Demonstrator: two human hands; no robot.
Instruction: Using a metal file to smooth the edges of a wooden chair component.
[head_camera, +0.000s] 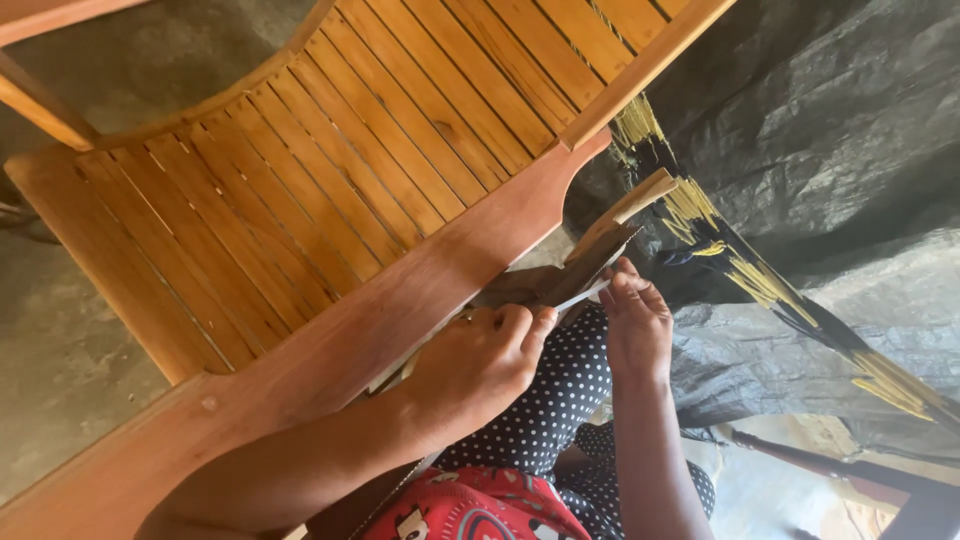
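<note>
1. Nearest the camera, at six o'clock, a red patterned cloth (470, 510) is lying over the person's lap, with a black white-dotted skirt (565, 395) showing just beyond it.
2. The left hand (478, 365), near the centre, is curling its fingers tightly around something thin; what exactly it is gripping I cannot tell, as the fist is hiding it.
3. The right hand (635, 325), just toward three o'clock of the left, is pinching a pale thin strip (580, 296) and pressing against a flat wooden stick (610, 240) that is pointing toward one o'clock.
4. Both hands are working right beside the edge of a slatted wooden chair (330, 190), which is filling the frame from nine to twelve o'clock.
5. As a judgement, the work is looking midway: the strip is partly drawn out, while bundles of yellow strands (760, 280) are lying untouched on the black plastic sheet (850, 130) at three o'clock.
6. Count: two hands, one stick, one strip, one chair, and several strand bundles, too scattered for counting exactly.
</note>
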